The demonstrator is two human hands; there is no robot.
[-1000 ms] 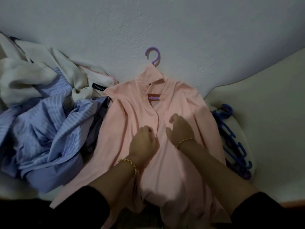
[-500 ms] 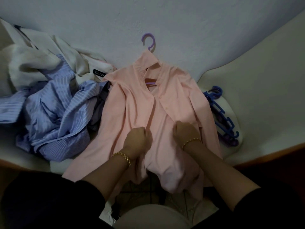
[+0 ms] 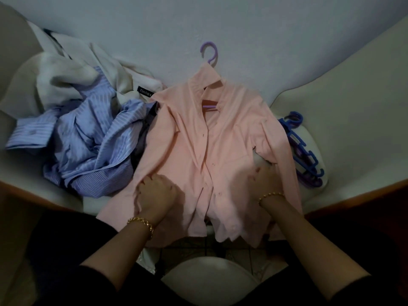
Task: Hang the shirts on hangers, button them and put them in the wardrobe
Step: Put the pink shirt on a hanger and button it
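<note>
Nearest the camera, black sleeves [image 3: 66,250] cover both forearms, and a pale rounded seat [image 3: 209,274] shows between them, below the counter [image 3: 353,107] edge. Each wrist wears a gold chain bracelet [image 3: 141,223].

The left grip [image 3: 155,196], a bare hand, is clenched on the pink shirt [image 3: 220,138], its fingers curled into the cloth at the shirt's lower left side. The right grip [image 3: 266,177] lies on the lower right side of the same shirt. It is smeared by motion, so I cannot tell whether it grasps the fabric or only rests on it.

The pink shirt lies flat and face up on the white counter, between the two grips and beyond them. Its hem hangs over the near edge, and the front is closed along the placket. The collar stands open at the far end, where a bar of the lilac hanger [image 3: 209,51] shows inside the neck, and the hook pokes out past the collar.

Left of the shirt and touching it is a crumpled heap of blue striped shirts [image 3: 92,146]. Cream garments [image 3: 70,74] lie behind the heap, one with a black label [image 3: 144,92]. To the right, a stack of blue hangers [image 3: 302,146] lies just beside the sleeve. A pale wall [image 3: 242,29] rises beyond.
</note>
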